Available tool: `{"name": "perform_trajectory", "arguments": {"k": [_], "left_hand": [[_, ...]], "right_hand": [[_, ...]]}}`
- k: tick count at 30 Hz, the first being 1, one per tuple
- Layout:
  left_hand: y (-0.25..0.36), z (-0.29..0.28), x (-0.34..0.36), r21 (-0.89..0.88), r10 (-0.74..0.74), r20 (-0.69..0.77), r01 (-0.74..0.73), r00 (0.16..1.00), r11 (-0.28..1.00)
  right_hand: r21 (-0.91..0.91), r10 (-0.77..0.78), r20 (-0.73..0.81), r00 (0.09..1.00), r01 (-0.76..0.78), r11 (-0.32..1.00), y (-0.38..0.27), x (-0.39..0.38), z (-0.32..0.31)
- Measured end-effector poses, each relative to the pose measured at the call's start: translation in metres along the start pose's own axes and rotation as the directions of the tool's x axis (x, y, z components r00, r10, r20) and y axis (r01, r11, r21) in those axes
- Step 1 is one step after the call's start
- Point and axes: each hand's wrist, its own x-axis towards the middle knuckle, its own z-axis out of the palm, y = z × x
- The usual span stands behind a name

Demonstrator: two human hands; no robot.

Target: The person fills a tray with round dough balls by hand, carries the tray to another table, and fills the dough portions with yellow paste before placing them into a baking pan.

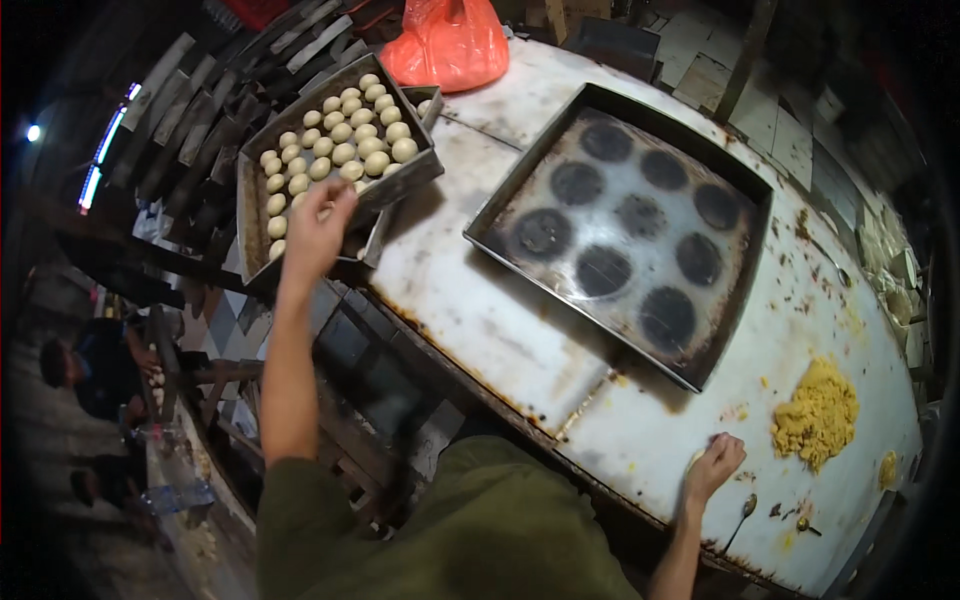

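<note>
Left hand (318, 228) reaches into metal tray of pale round dough balls (335, 150), fingers pinching one ball. Right hand (712, 465) clenched, leaning on worn white tabletop (480, 310) near edge, beside yellow crumbly filling heap (817, 412).

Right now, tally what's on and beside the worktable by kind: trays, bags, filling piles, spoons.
Metal trays: 2, one tray of dough balls at the left hand, one empty baking tray with dark round marks
Orange plastic bag: 1
Yellow crumbly filling pile: 1
Spoons: 1, a small spoon near the right hand
Total: 5
</note>
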Motion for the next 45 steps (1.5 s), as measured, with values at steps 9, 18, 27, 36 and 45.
{"name": "perform_trajectory", "arguments": {"k": [9, 18, 27, 36, 45], "left_hand": [[-0.156, 0.043, 0.163, 0.299, 0.158, 0.708, -0.494, 0.689, 0.816], [-0.142, -0.017, 0.18, -0.063, -0.017, 0.443, 0.05, 0.896, 0.997], [-0.041, 0.057, -0.083, -0.224, 0.078, 0.961, 0.911, 0.265, -0.346], [0.107, 0.173, -0.187, -0.374, 0.114, 0.92, 0.748, 0.376, 0.548], [0.199, 0.198, -0.258, -0.077, 0.029, 0.997, 0.997, 0.078, -0.014]], "right_hand": [[-0.109, -0.021, -0.053, 0.998, 0.015, 0.994, -0.027, -0.085, 0.0], [-0.341, 0.255, 0.049, 0.966, -0.224, 0.913, -0.084, -0.088, -0.008], [-0.115, -0.18, 0.196, 0.964, 0.205, 0.972, -0.164, 0.113, 0.044], [0.48, -0.149, -0.195, 0.969, 0.227, 0.847, -0.209, 0.012, 0.034], [-0.643, -0.318, -0.139, 0.938, 0.158, 0.749, 0.03, 0.127, -0.073]]}}
